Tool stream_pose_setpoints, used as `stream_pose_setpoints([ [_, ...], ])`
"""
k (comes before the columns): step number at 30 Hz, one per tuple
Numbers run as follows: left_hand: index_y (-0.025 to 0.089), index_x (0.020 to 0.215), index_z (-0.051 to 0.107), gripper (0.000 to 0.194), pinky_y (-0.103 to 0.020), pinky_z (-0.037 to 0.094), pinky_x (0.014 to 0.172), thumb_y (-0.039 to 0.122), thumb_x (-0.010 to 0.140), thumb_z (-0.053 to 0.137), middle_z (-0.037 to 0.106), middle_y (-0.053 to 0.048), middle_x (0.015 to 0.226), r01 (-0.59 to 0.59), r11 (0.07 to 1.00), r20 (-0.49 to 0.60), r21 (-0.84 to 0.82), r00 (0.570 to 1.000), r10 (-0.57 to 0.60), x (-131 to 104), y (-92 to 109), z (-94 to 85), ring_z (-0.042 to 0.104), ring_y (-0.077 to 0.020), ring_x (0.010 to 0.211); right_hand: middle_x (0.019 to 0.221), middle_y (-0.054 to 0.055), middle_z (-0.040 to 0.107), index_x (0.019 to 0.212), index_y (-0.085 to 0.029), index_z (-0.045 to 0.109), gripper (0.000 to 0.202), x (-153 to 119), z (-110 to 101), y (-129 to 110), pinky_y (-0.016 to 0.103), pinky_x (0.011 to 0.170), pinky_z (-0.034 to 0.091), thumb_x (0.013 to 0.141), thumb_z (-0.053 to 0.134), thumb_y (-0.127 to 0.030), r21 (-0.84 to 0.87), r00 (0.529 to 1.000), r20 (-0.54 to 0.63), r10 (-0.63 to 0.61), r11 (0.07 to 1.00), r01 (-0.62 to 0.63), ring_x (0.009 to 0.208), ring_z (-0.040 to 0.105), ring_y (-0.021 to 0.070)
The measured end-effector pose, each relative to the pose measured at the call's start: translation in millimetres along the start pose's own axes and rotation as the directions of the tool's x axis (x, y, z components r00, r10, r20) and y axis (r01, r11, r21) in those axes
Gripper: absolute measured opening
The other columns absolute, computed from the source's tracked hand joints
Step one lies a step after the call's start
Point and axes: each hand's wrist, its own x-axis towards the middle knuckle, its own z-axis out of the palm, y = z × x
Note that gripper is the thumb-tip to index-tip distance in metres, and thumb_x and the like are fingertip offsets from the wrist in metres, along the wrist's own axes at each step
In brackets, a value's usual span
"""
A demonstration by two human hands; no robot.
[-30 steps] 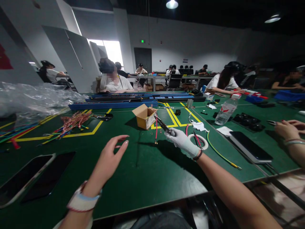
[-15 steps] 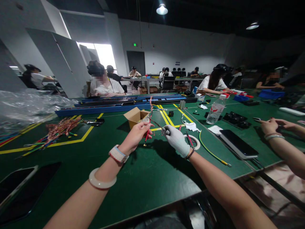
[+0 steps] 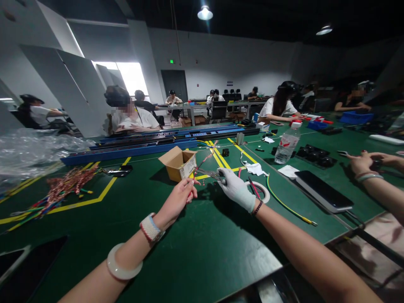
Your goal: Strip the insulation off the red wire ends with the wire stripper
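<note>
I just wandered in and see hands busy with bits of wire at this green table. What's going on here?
A person at a green table is working on a thin red wire. The bare left hand pinches the wire, while the white-gloved right hand holds a small plier-like tool against it. Just behind them sits an open cardboard box, with a roll of tape by the right wrist and a pile of coloured wires off to the left. Another person's hands work at the far right.
</note>
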Motion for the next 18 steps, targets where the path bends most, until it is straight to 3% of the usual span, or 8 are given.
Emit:
stream_pose_setpoints([
  [7, 0.014, 0.097, 0.057, 0.029, -0.017, 0.027, 0.043, 0.041, 0.086, 0.058, 0.055, 0.003, 0.065, -0.028, 0.998, 0.038, -0.047, 0.999, 0.03, -7, -13, -2.2, 0.037, -0.0058, 0.047, 0.113, 0.012, 0.057, 0.121, -0.018, 0.048, 0.036, -8, -10, 6, 0.033, 0.087, 0.046, 0.085, 0.05, -0.017, -0.055, 0.999, 0.0, 0.042, 0.998, -0.042, 0.103, 0.057, 0.0223],
  [18, 0.015, 0.094, 0.059, 0.027, -0.016, 0.022, 0.041, 0.04, 0.085, 0.06, 0.054, 0.004, 0.061, 0.052, 0.972, 0.032, -0.228, 0.998, -0.045, -17, -6, 0.6, 0.034, -0.0042, 0.044, 0.107, 0.009, 0.057, 0.115, -0.021, 0.052, 0.031, -12, -10, -1, 0.034, 0.085, 0.047, 0.085, 0.054, -0.022, -0.012, 1.0, 0.014, 0.004, 1.0, -0.004, 0.097, 0.056, 0.0213],
])
